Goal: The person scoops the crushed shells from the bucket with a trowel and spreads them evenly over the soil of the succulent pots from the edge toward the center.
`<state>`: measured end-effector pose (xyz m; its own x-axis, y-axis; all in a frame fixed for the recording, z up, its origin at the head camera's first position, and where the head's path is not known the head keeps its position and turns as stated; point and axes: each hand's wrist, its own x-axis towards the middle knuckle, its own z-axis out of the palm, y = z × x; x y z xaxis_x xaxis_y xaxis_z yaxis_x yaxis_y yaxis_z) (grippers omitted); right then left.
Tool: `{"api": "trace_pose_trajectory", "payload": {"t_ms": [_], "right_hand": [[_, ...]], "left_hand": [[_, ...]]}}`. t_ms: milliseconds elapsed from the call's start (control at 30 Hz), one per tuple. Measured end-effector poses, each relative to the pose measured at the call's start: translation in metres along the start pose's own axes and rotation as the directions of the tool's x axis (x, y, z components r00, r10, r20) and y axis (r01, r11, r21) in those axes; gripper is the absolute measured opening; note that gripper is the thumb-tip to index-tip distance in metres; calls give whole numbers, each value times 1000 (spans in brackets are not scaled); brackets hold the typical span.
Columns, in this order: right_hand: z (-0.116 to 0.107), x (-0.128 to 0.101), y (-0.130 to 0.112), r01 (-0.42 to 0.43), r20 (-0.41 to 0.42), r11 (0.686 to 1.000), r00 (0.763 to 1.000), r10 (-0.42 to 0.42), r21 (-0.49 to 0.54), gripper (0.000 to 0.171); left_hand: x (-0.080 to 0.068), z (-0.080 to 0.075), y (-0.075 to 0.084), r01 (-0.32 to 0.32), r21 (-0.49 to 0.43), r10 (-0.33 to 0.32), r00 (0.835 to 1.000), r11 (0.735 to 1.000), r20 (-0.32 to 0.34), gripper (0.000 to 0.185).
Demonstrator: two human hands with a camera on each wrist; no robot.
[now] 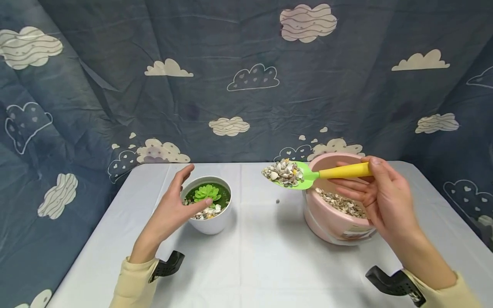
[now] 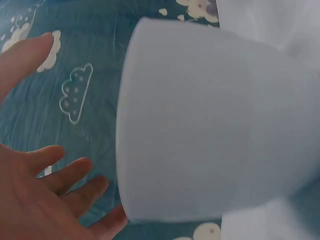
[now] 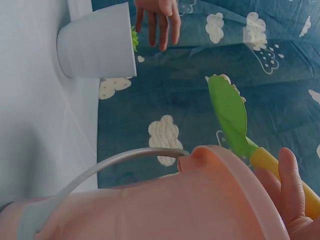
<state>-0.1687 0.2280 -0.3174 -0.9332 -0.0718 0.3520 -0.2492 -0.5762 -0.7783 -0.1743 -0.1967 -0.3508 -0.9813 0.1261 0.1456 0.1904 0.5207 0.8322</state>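
My right hand (image 1: 390, 203) grips a small garden trowel (image 1: 344, 171) by its yellow handle, just above the pink bucket (image 1: 321, 220). Its green blade points left and bears a heap of pebbly gravel (image 1: 284, 172). More gravel (image 1: 343, 204) lies inside the bucket. On the left, my left hand (image 1: 169, 216) is spread at the side of a white pot (image 1: 211, 224), thumb reaching over the rim and holding nothing. A bright green succulent (image 1: 207, 192) sits in that pot, with pale pebbles (image 1: 208, 212) at its near side. The left wrist view shows mostly the pot's outer wall (image 2: 200, 125).
Both containers stand on a table with a white cloth (image 1: 246, 265). One small dark pebble (image 1: 277, 201) lies between them. The bucket has a pale carrying handle (image 3: 115, 161) hanging down its side. A dark blue curtain (image 1: 239, 102) with clouds hangs behind the table.
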Motion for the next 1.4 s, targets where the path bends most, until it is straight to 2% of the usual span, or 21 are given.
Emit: {"api": "trace_pose_trajectory", "payload": {"t_ms": [233, 433, 633, 767, 933, 1400], "right_hand": [[8, 1, 4, -1, -10, 999, 1000, 0, -53, 34], [15, 4, 11, 3, 11, 999, 1000, -3, -36, 40], [22, 6, 17, -13, 46, 1000, 999, 13, -4, 44], [28, 7, 21, -13, 66, 999, 998, 16, -47, 43], [36, 8, 27, -12, 74, 993, 997, 21, -121, 41], [56, 14, 51, -73, 74, 992, 994, 81, -105, 25]], "left_hand": [[-2, -5, -17, 38, -10, -37, 997, 999, 65, 102], [-1, -2, -35, 80, -87, -69, 990, 993, 120, 107], [0, 0, -46, 112, -162, -90, 986, 980, 141, 111], [1, 1, -53, 112, -200, -81, 984, 973, 156, 111], [3, 1, -59, 113, -224, -74, 982, 968, 175, 112], [2, -1, -65, 132, -293, -72, 976, 947, 207, 112]]}}
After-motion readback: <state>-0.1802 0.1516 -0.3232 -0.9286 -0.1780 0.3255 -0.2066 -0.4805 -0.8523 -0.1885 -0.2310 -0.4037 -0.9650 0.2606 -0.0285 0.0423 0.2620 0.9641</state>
